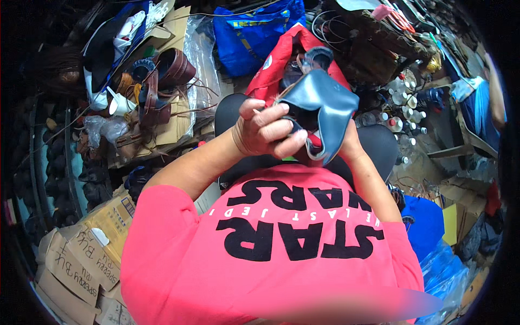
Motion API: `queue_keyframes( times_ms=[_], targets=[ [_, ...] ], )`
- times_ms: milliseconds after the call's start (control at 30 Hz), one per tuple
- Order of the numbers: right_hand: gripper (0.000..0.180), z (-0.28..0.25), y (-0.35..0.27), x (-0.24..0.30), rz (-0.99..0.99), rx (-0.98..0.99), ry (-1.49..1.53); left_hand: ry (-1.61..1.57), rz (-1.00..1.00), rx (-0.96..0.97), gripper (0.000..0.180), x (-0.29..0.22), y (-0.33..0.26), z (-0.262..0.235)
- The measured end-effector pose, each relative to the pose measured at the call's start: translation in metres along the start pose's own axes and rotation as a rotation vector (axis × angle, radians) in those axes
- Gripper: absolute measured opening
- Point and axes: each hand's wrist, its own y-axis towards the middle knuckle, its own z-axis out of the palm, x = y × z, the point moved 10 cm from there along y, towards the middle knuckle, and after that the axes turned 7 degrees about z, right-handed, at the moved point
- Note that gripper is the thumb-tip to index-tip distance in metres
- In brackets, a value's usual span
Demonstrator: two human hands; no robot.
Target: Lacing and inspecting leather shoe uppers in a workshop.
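Observation:
In front of my chest is a glossy dark blue leather piece [338,108], cut and folded like a shoe upper, with a dark hollow inside. My left hand [268,130] is closed at its left edge, fingers curled. A thin thread-like strand seems to stand by the fingertips, too fine to make out. My right hand [351,142] holds the leather from the right; its fingers are hidden behind it. A dark rounded part [318,57] shows at the top of the piece. Red cloth [273,67] lies beneath and beyond it.
Brown-red leather uppers [176,66] lie on cardboard at the left, near a white cup [120,103]. Beyond my hands lies a blue bag [254,40]. Several bottles [398,97] stand at the right. Cardboard boxes [81,260] fill the lower left; blue plastic [441,271] lies lower right.

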Motion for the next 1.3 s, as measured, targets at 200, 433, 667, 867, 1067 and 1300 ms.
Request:
queue_keyframes(
  times_ms=[200,433,667,867,1067,1300],
  targets=[
    [0.020,-0.011,-0.003,0.003,0.024,-0.043,0.522,-0.072,0.009,0.003,0.042,-0.009,-0.005,-0.004],
    [0.021,-0.013,-0.002,-0.004,0.031,-0.006,0.693,-0.152,-0.003,0.055,0.043,-0.015,-0.016,0.003],
    [0.015,-0.024,0.002,-0.005,-0.048,-0.118,0.284,-0.486,-0.266,0.041,0.065,0.022,-0.021,0.015],
    [0.024,-0.008,0.014,-0.031,0.088,-0.033,-0.445,-0.486,-0.912,0.114,0.085,0.059,-0.072,0.048],
    [0.034,0.009,0.012,-0.099,0.350,0.175,-0.418,-0.541,-1.245,0.299,0.089,0.027,-0.134,0.087],
    [0.075,0.046,-0.007,-0.044,0.372,0.385,0.470,-0.632,-1.536,0.316,0.084,0.009,-0.169,0.122]
  ],
)
